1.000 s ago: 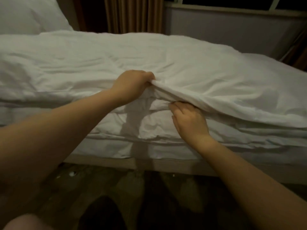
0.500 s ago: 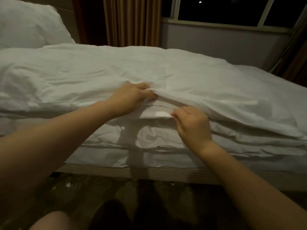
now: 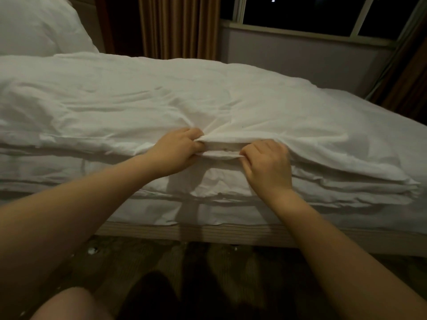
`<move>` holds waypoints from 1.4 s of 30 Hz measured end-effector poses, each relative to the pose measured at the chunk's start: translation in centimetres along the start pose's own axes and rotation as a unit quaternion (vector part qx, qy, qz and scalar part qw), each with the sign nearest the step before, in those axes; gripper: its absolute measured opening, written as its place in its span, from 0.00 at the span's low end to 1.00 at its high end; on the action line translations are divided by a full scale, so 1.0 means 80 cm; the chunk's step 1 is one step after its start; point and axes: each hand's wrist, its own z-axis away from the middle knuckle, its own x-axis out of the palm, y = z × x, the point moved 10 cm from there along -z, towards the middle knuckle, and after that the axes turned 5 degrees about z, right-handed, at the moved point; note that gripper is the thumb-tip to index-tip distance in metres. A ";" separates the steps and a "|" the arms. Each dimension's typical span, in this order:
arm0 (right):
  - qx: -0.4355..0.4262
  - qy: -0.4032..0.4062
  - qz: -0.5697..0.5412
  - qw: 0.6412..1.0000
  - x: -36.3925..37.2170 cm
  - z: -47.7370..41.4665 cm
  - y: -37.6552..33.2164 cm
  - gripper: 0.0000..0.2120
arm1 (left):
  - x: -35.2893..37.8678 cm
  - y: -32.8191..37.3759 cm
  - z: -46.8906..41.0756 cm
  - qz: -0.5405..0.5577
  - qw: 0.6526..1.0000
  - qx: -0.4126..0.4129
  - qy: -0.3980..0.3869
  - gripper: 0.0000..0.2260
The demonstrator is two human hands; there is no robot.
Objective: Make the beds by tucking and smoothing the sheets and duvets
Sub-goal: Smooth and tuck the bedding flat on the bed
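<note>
A white duvet [image 3: 161, 100] lies wrinkled across the bed, its near edge hanging over the side. My left hand [image 3: 178, 151] grips that edge, fingers curled round the cloth. Close beside it, my right hand [image 3: 268, 165] pinches a lower fold of the same edge. Between the two hands a short strip of the edge is pulled taut. Below them the white sheet [image 3: 219, 181] covers the mattress side in loose folds.
A white pillow [image 3: 39, 26] sits at the bed's head, far left. The wooden bed base [image 3: 231, 234] runs along the floor. Brown curtains [image 3: 178, 26] and a dark window [image 3: 300, 12] stand behind the bed. The carpet below is dark.
My right hand has risen from under the duvet edge and now pinches a fold. My left hand has lowered the edge and moved close to the right.
</note>
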 end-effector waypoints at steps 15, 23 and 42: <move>-0.031 -0.192 0.174 0.965 0.064 0.041 0.063 0.11 | 0.031 -0.022 0.045 -0.117 0.991 -0.059 0.040 0.12; -0.121 -0.154 0.059 0.979 0.029 0.054 0.071 0.03 | 0.003 -0.010 0.068 -0.055 0.993 0.077 0.070 0.12; -0.118 -0.137 0.055 0.982 0.068 0.143 -0.037 0.19 | 0.066 0.010 0.049 -0.094 0.994 -0.049 0.032 0.15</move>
